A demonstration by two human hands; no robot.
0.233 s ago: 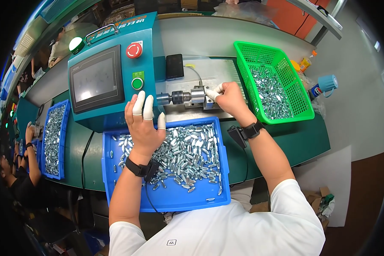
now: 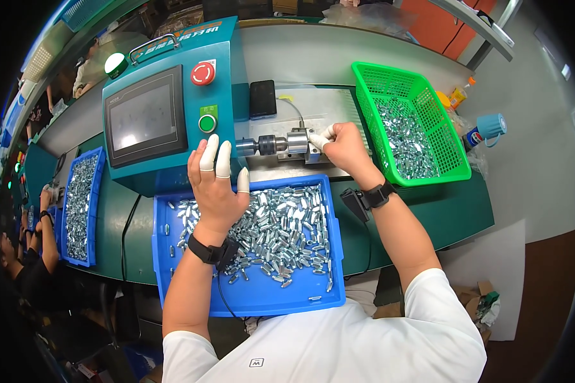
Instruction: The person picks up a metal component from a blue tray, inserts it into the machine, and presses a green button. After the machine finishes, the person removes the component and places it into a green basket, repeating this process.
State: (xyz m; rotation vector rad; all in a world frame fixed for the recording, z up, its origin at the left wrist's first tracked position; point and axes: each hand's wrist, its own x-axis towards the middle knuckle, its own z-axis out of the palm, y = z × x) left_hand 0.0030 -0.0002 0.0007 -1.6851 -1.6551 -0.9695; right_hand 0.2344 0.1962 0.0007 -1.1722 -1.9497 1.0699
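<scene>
My left hand (image 2: 216, 195) has its fingers stretched out and spread, with white finger cots on several of them. It holds nothing and is nearest to the lower front of the teal machine (image 2: 227, 83), below the green button (image 2: 207, 123). My right hand (image 2: 346, 148) is closed in a pinch at the right end of the metal fixture (image 2: 298, 142), also with white finger cots. What its fingertips grip is hidden. A chuck (image 2: 271, 145) on the machine's shaft meets the fixture from the left. Below my left hand, a blue tray (image 2: 249, 309) holds many small shiny metal fittings (image 2: 287, 233).
A green basket (image 2: 457, 167) with more metal fittings stands at the right. Behind the fixture lies a black phone (image 2: 262, 99). A blue cup (image 2: 490, 124) is at the far right. Another blue tray (image 2: 99, 191) and a person (image 2: 35, 268) are at the left.
</scene>
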